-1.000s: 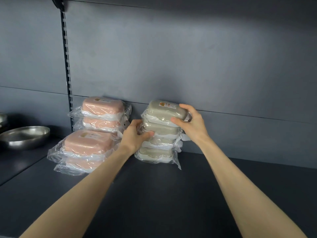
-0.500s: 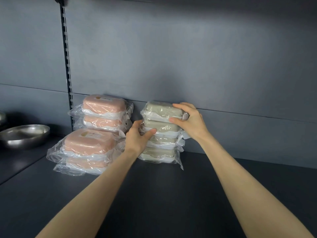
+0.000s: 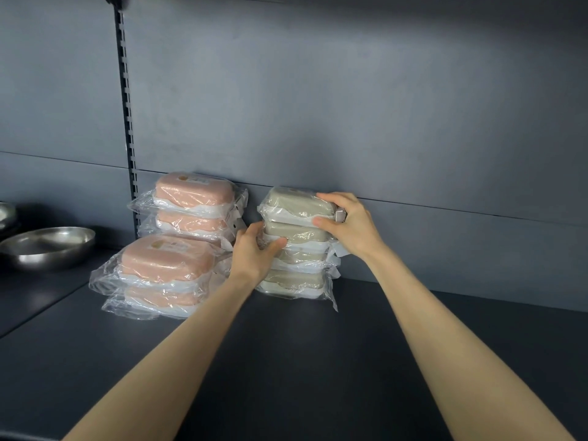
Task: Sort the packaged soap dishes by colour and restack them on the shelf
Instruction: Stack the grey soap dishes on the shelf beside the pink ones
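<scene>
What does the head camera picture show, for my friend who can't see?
Two hands steady a stack of four wrapped grey-green soap dishes on a dark shelf, left hand gripping its side, right hand holding the top pack. Two pink stacks and a metal bowl sit further left.

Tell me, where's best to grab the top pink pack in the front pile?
Probably the firm dish body of that pink pack, not its loose film. Come from above and in front: its top and front side are open, while another pink pile stands close behind.
</scene>
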`<action>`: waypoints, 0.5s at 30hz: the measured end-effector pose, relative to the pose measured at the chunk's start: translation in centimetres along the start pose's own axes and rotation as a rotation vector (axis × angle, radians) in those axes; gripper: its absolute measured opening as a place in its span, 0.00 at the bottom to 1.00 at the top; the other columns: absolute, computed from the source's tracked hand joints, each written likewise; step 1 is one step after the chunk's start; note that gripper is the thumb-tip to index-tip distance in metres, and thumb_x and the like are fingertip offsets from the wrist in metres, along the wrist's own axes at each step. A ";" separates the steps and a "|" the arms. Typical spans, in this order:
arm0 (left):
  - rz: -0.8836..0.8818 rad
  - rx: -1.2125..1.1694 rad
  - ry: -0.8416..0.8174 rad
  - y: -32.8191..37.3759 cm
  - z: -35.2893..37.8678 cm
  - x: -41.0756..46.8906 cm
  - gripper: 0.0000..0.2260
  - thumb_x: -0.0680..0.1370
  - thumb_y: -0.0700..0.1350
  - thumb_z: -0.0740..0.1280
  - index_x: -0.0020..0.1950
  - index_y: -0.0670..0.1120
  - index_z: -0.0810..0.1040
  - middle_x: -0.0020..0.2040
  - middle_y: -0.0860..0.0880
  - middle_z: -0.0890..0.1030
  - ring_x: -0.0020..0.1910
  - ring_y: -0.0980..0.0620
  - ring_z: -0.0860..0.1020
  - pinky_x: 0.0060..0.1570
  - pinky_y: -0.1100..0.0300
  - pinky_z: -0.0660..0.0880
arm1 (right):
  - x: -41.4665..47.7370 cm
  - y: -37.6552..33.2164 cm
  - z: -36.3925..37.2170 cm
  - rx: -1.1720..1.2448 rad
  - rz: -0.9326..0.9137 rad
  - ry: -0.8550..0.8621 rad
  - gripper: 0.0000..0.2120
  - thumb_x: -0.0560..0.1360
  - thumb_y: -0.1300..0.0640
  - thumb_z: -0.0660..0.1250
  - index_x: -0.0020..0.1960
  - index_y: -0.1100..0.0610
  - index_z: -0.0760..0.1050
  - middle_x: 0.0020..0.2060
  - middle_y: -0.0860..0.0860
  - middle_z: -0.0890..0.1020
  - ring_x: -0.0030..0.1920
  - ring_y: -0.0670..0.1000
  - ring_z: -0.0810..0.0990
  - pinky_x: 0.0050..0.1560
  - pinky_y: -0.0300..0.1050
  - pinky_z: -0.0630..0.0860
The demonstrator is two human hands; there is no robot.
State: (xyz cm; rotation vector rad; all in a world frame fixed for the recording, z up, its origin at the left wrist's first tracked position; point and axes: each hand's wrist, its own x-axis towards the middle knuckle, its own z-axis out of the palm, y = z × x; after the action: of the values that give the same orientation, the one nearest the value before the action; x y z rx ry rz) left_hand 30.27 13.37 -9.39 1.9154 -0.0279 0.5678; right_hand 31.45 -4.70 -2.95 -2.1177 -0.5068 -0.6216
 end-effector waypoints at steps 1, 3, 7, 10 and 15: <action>-0.005 0.006 -0.001 0.0 0.0 0.0 0.28 0.75 0.50 0.71 0.71 0.43 0.68 0.65 0.43 0.71 0.63 0.47 0.71 0.63 0.60 0.65 | -0.1 0.0 0.1 -0.003 0.003 0.000 0.22 0.71 0.59 0.74 0.64 0.52 0.77 0.58 0.45 0.73 0.57 0.42 0.71 0.54 0.24 0.61; -0.013 0.006 -0.001 0.1 0.0 0.0 0.29 0.74 0.50 0.72 0.71 0.42 0.67 0.64 0.44 0.72 0.64 0.46 0.71 0.63 0.59 0.65 | -0.2 -0.1 0.1 -0.012 0.009 -0.004 0.22 0.72 0.59 0.74 0.65 0.52 0.76 0.58 0.45 0.73 0.57 0.43 0.71 0.54 0.25 0.61; -0.042 -0.022 -0.001 0.3 -0.1 0.0 0.29 0.74 0.49 0.72 0.71 0.41 0.67 0.60 0.46 0.75 0.61 0.49 0.73 0.52 0.69 0.63 | 0.1 -0.6 -0.2 -0.069 0.034 -0.043 0.22 0.71 0.58 0.75 0.64 0.50 0.76 0.55 0.45 0.72 0.62 0.51 0.72 0.63 0.40 0.67; -0.068 -0.028 0.007 0.5 -0.4 0.1 0.31 0.73 0.49 0.74 0.71 0.40 0.65 0.64 0.45 0.75 0.58 0.51 0.73 0.49 0.71 0.63 | 0.4 -1.2 -0.5 -0.103 0.057 -0.060 0.22 0.70 0.57 0.75 0.63 0.50 0.76 0.53 0.46 0.71 0.62 0.56 0.70 0.64 0.53 0.71; -0.076 0.032 -0.017 1.1 -0.7 0.1 0.31 0.72 0.50 0.74 0.69 0.40 0.67 0.63 0.45 0.75 0.57 0.51 0.73 0.52 0.66 0.65 | 0.7 -1.6 -0.7 -0.199 0.043 -0.070 0.22 0.70 0.56 0.75 0.63 0.51 0.75 0.55 0.48 0.72 0.63 0.56 0.69 0.64 0.50 0.69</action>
State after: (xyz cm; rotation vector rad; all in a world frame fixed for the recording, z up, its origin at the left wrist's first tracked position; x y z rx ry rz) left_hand 29.81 13.56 -8.20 1.9436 0.0434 0.5030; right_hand 30.90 -4.31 -1.14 -2.3392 -0.4526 -0.5956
